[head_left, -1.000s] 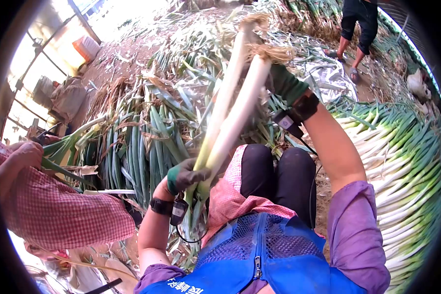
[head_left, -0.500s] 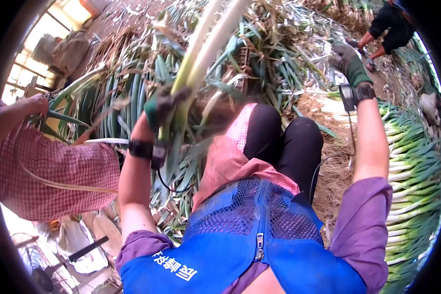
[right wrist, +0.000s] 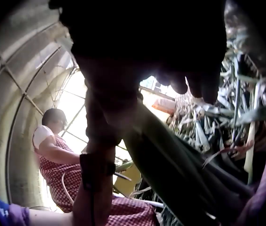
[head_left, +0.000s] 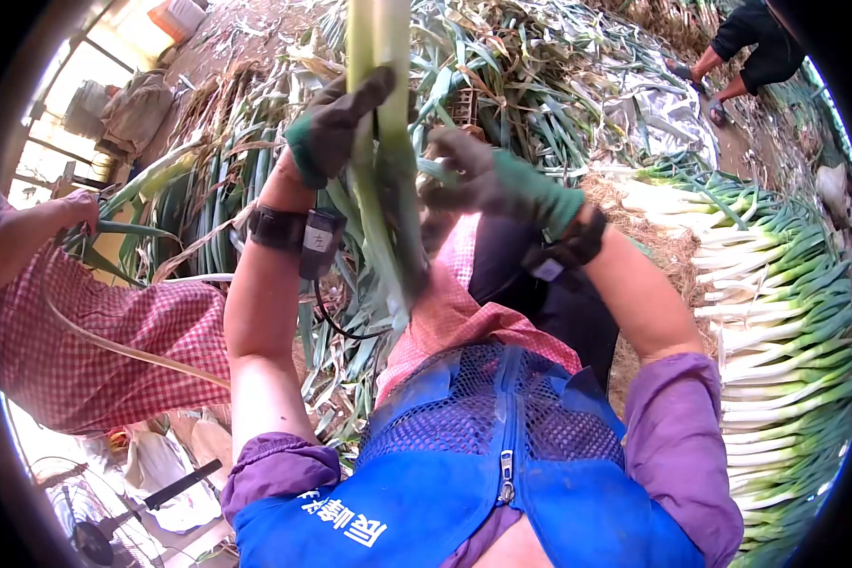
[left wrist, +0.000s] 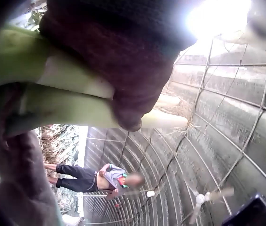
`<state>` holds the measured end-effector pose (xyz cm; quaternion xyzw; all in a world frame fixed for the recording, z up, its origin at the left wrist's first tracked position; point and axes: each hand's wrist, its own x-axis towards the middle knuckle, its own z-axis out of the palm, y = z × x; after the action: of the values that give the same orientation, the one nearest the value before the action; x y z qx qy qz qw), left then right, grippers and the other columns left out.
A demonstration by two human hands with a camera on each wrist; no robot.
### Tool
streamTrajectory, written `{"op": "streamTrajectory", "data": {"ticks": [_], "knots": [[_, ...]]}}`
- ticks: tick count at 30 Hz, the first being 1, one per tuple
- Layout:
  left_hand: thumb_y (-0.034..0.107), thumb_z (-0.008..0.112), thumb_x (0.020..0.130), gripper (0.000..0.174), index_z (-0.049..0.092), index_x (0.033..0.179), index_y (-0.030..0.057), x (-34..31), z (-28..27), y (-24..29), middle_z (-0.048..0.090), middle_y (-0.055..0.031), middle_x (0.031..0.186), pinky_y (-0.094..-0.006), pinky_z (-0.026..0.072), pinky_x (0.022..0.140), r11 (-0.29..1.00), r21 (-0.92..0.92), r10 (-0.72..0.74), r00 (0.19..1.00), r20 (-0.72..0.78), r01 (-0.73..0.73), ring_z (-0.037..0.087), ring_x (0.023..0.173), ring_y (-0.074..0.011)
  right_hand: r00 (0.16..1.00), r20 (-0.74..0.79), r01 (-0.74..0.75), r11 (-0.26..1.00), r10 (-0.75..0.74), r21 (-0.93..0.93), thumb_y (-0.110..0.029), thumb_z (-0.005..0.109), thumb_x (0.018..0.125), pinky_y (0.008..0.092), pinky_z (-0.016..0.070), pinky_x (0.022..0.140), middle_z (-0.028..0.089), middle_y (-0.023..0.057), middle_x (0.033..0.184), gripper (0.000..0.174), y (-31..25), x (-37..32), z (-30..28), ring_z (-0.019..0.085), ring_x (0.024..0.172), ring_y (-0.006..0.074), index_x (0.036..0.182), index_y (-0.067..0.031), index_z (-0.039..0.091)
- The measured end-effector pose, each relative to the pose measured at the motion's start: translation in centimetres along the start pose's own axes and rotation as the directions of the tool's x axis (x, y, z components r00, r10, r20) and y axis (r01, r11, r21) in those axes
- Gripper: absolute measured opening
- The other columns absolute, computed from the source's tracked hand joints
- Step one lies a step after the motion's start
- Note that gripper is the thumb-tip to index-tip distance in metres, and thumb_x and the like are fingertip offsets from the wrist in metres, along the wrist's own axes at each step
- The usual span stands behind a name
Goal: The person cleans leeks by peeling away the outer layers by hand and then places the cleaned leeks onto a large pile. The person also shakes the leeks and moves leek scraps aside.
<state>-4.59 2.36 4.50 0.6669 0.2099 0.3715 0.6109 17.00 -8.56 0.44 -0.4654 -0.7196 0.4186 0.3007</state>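
My left hand [head_left: 339, 128], in a dark glove with a green cuff, grips two thick green onions [head_left: 379, 175] upright in front of my body. Their white ends run past the top of the head view; in the left wrist view, pale shafts with roots [left wrist: 170, 118] show beyond the gloved fingers. Green leaves hang below the hand toward my lap. Close beside the leaves on the right is my gloved right hand [head_left: 502, 182], blurred, its fingers spread and pointing toward them. In the right wrist view, dark fingers [right wrist: 180, 85] hang near the leaves [right wrist: 170, 155].
Trimmed green onions [head_left: 776, 331] lie in a long row at my right. Untrimmed onions [head_left: 227, 208] and leaf scraps [head_left: 530, 85] cover the ground ahead. A person in a checked apron [head_left: 114, 331] is at my left; another person's legs [head_left: 743, 57] stand at far right.
My right hand left the root end, swung out to the right, and came back beside the leaves. My left hand keeps its grip, lifting the onions higher and more upright.
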Motion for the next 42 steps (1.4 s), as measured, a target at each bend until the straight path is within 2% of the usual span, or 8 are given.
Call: {"op": "streamTrajectory", "data": {"ticks": [13, 18, 20, 21, 25, 34, 39, 42], "knots": [[0.031, 0.080, 0.077, 0.044, 0.068, 0.110, 0.0038, 1.0, 3.5, 5.0, 0.070, -0.0046, 0.096, -0.0297, 0.0497, 0.084, 0.928, 0.294, -0.254, 0.966, 0.043, 0.231, 0.064, 0.088, -0.0140, 0.972, -0.235, 0.004, 1.000, -0.004, -0.002, -0.022, 0.062, 0.084, 0.0417, 0.0538, 0.076, 0.068, 0.0167, 0.094, 0.030, 4.2, 3.2, 4.8, 0.068, 0.087, 0.0344, 0.111, -0.0078, 0.057], [0.019, 0.058, 0.095, 0.027, 0.067, 0.118, 0.0076, 3.5, -0.1, 6.4, 0.069, -0.0056, 0.103, -0.0267, 0.0501, 0.074, 0.944, 0.327, 0.044, 0.999, 0.022, -0.049, 0.064, 0.083, -0.0130, 0.930, 0.306, -0.007, 0.839, 0.206, -0.543, -0.030, 0.063, 0.081, 0.0438, 0.0515, 0.083, 0.069, 0.0193, 0.095, 0.029, 8.7, 0.3, 8.2, 0.066, 0.094, 0.0348, 0.098, -0.0079, 0.069], [0.014, 0.055, 0.097, 0.028, 0.066, 0.122, 0.0114, 4.9, -4.6, 7.1, 0.067, -0.0054, 0.102, -0.0272, 0.0503, 0.074, 0.413, 0.661, 0.416, 0.775, 0.475, -0.627, 0.063, 0.082, -0.0133, 0.956, 0.196, -0.116, 0.894, 0.219, -0.434, -0.030, 0.063, 0.081, 0.0415, 0.0502, 0.087, 0.068, 0.0181, 0.100, 0.030, 7.2, -1.2, 7.7, 0.065, 0.098, 0.0340, 0.100, -0.0075, 0.069], [0.011, 0.054, 0.097, 0.030, 0.065, 0.124, 0.0147, 4.8, -6.4, 7.3, 0.064, -0.0041, 0.095, -0.0275, 0.0495, 0.072, 0.753, 0.585, 0.182, 0.950, 0.255, -0.301, 0.061, 0.078, -0.0127, 0.961, 0.216, -0.082, 0.927, 0.171, -0.367, -0.031, 0.063, 0.081, 0.0409, 0.0501, 0.087, 0.068, 0.0175, 0.101, 0.030, 8.0, -1.2, 7.5, 0.065, 0.098, 0.0338, 0.100, -0.0079, 0.069], [0.017, 0.058, 0.093, 0.031, 0.065, 0.121, 0.0076, 3.7, -2.4, 10.5, 0.062, -0.0037, 0.091, -0.0249, 0.0456, 0.065, 0.922, 0.372, -0.010, 0.968, -0.252, 0.106, 0.058, 0.073, -0.0120, 0.994, 0.065, -0.063, 0.938, 0.091, -0.340, -0.034, 0.063, 0.085, 0.0383, 0.0505, 0.085, 0.070, 0.0133, 0.099, 0.032, 2.2, -1.9, 3.4, 0.067, 0.094, 0.0295, 0.109, -0.0121, 0.066], [0.031, 0.080, 0.077, 0.030, 0.071, 0.095, 0.0086, 3.2, -0.2, 9.7, 0.064, 0.0003, 0.076, -0.0260, 0.0448, 0.057, 0.977, 0.209, 0.008, 0.978, -0.206, 0.037, 0.059, 0.064, -0.0102, 0.916, -0.400, 0.017, 0.991, 0.037, 0.132, -0.027, 0.065, 0.091, 0.0276, 0.0524, 0.069, 0.064, 0.0034, 0.088, 0.030, 0.0, 2.7, 5.2, 0.060, 0.077, 0.0110, 0.108, -0.0036, 0.058], [0.033, 0.081, 0.076, 0.033, 0.070, 0.095, 0.0078, 3.5, -2.4, 9.9, 0.064, -0.0001, 0.078, -0.0261, 0.0458, 0.059, 0.929, 0.367, 0.125, 0.973, -0.196, -0.046, 0.059, 0.066, -0.0108, 0.988, 0.115, 0.110, 0.990, -0.100, -0.088, -0.026, 0.067, 0.082, 0.0370, 0.0520, 0.079, 0.070, 0.0139, 0.093, 0.024, 1.9, -1.3, 10.5, 0.067, 0.088, 0.0294, 0.101, -0.0113, 0.067], [0.033, 0.082, 0.074, 0.036, 0.070, 0.095, 0.0073, 4.0, -3.9, 10.6, 0.065, -0.0004, 0.080, -0.0260, 0.0460, 0.060, 0.932, 0.360, 0.087, 0.941, -0.326, 0.038, 0.059, 0.067, -0.0110, 0.709, 0.704, 0.054, 0.998, -0.026, -0.017, -0.027, 0.067, 0.080, 0.0414, 0.0508, 0.078, 0.069, 0.0155, 0.094, 0.026, 1.1, -5.8, 12.9, 0.066, 0.090, 0.0347, 0.097, -0.0073, 0.066]]}}
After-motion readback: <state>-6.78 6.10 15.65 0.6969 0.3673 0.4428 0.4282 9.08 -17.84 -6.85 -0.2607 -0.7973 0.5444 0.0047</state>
